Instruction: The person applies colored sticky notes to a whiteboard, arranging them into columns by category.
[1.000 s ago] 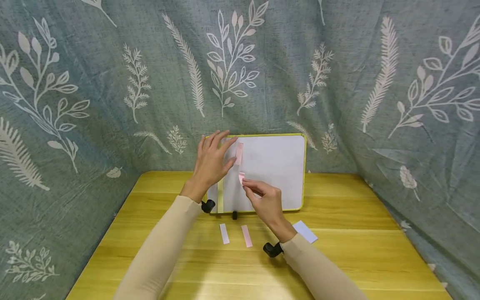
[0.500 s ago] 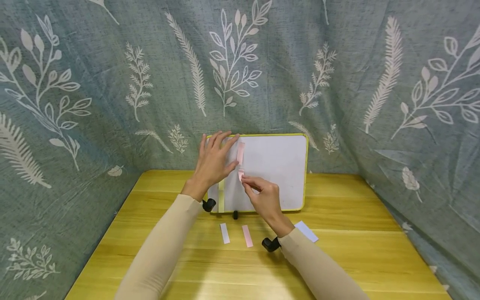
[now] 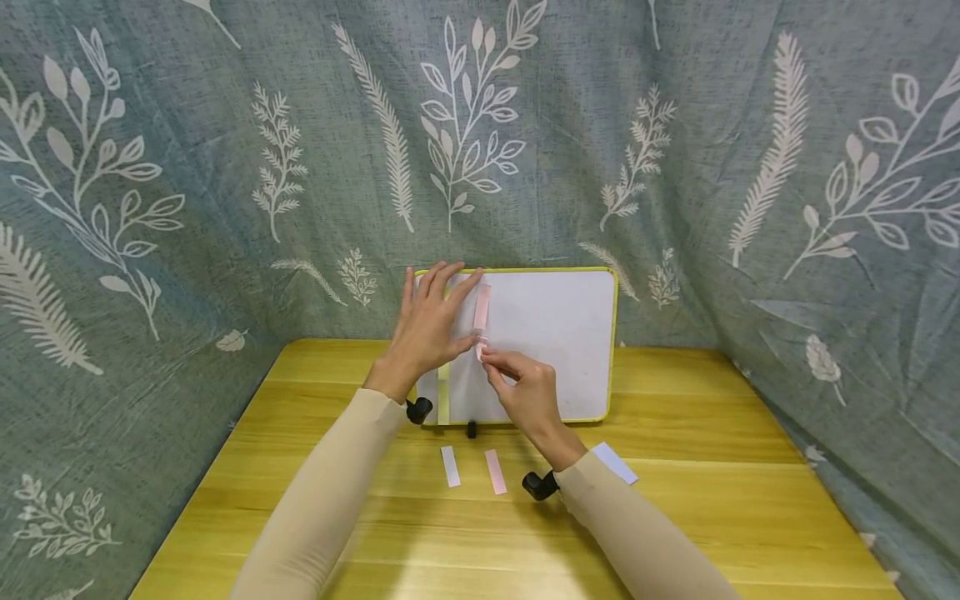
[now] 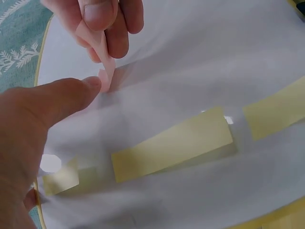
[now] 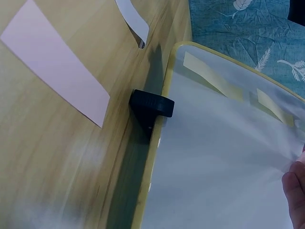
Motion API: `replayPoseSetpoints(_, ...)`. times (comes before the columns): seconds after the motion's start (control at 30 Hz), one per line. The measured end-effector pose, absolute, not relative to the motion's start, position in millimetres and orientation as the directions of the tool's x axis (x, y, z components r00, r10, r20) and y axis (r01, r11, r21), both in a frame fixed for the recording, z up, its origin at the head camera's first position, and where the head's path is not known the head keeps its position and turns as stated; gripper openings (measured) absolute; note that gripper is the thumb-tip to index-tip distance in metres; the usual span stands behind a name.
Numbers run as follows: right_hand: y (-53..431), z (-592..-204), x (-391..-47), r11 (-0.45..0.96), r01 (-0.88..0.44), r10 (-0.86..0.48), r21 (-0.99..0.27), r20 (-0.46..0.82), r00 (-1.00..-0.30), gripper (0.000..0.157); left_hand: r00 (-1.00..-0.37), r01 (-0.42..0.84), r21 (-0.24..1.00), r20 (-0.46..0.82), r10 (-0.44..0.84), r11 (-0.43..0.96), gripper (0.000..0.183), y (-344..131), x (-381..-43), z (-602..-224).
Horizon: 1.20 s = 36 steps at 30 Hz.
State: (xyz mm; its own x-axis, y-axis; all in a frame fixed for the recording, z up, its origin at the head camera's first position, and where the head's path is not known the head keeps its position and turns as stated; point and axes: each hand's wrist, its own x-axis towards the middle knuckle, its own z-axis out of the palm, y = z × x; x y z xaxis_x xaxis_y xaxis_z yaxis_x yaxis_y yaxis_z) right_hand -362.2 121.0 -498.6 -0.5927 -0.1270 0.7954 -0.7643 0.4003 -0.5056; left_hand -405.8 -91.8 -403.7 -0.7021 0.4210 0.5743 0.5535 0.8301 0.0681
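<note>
A whiteboard (image 3: 555, 342) with a yellow frame stands propped up at the back of the table. My right hand (image 3: 528, 392) pinches a pink paper strip (image 4: 99, 45), its far end bent against the board. The thumb of my left hand (image 3: 426, 329) touches that bent end; its other fingers spread over the board's top left edge. Just above, another pink strip (image 3: 482, 308) is on the board. Down the board's left side run yellow strips (image 4: 171, 143), partly hidden by the left hand in the head view.
On the wooden table (image 3: 420, 542) in front of the board lie a white strip (image 3: 450, 467) and a pink paper piece (image 3: 496, 472). A pale blue paper (image 3: 615, 463) lies beside the right sleeve. A black support (image 5: 151, 102) clasps the board's lower edge.
My right hand has moved slightly up and left, bringing the pink strip's end under the upper one. The left thumb has come down onto that end.
</note>
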Motion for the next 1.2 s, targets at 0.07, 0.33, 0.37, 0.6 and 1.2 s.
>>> replayPoseSetpoints(0.07, 120.8, -498.6, -362.2, 0.401, -0.760, -0.128, -0.512, 0.790, -0.600, 0.019, -0.702, 0.551, 0.063, 0.574, 0.422, 0.832, 0.111, -91.1, -405.7, -404.1)
replayPoseSetpoints(0.33, 119.6, -499.5, -362.5, 0.411, -0.768, -0.133, -0.491, 0.801, -0.583, 0.019, -0.720, 0.520, 0.049, 0.562, 0.407, 0.853, 0.113, -87.7, -405.5, -405.8)
replayPoseSetpoints(0.37, 119.6, -499.4, -362.5, 0.411, -0.769, -0.133, -0.490, 0.802, -0.582, 0.019, -0.724, 0.515, 0.048, 0.560, 0.404, 0.856, 0.114, -87.0, -405.7, -406.0)
replayPoseSetpoints(0.6, 120.4, -499.2, -362.9, 0.427, -0.763, -0.130, -0.485, 0.803, -0.582, 0.018, -0.734, 0.496, 0.047, 0.556, 0.390, 0.867, 0.118, -82.4, -408.1, -407.6)
replayPoseSetpoints(1.2, 121.6, -502.3, -364.4, 0.487, -0.760, -0.173, -0.430, 0.806, -0.566, 0.015, -0.723, 0.448, 0.019, 0.596, 0.350, 0.894, 0.122, -77.2, -412.0, -415.3)
